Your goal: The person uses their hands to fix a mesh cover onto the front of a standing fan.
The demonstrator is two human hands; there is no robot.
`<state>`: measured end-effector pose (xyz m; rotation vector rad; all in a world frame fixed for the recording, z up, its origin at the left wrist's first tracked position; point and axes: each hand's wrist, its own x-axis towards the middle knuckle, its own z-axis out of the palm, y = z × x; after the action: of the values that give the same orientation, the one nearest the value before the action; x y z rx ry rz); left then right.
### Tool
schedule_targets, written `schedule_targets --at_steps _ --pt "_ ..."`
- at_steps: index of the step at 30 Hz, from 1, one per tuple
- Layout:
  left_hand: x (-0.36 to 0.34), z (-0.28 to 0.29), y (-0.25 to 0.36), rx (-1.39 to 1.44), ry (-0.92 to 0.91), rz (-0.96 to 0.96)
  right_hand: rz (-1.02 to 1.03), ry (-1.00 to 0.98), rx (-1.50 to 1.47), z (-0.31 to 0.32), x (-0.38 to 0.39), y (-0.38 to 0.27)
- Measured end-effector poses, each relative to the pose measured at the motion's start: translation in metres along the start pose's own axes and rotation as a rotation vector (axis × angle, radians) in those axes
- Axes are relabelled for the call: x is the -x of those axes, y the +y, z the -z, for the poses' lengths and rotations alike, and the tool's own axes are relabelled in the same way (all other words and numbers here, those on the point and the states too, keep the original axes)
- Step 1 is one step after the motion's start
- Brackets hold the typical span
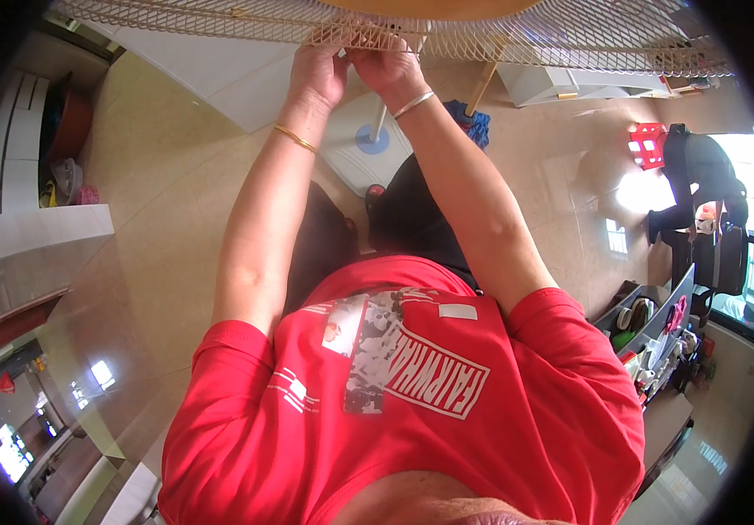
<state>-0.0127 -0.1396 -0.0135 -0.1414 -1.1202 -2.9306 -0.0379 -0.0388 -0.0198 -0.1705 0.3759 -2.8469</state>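
Observation:
Both my arms reach forward to the top of the picture. There a wide, pale lattice mesh (596, 42) with a curved edge spans the view, below a tan rounded surface (447, 7). My left hand (321, 75) and my right hand (387, 68) meet at the mesh's lower edge, nearly touching. Their fingers are bent inward and closed, partly covered by the mesh. Anything pinched between them is too small or hidden to make out. Under the hands, a thin white pole (378, 121) rises from a blue disc (371, 138) on a white base (342, 153).
A wooden stick (482, 86) ends in a blue cloth bundle (469, 124) at the right. Farther right are a red basket (647, 145) and dark seat-like furniture (709, 254). A white cabinet (22, 131) stands left. Shelves with shoes (635, 317) are lower right.

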Motion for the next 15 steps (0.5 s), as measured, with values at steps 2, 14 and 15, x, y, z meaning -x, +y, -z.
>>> schedule_targets --at_steps 2,14,15 --pt "0.003 -0.001 0.001 0.004 0.003 0.005 0.013 0.008 0.029 -0.002 0.003 0.000" --pt "-0.004 0.005 0.000 0.018 -0.064 0.037 -0.127 -0.164 0.192 0.007 -0.004 -0.010" --pt "-0.005 0.004 -0.001 0.008 -0.067 0.032 -0.095 -0.100 0.139 0.006 -0.007 -0.007"
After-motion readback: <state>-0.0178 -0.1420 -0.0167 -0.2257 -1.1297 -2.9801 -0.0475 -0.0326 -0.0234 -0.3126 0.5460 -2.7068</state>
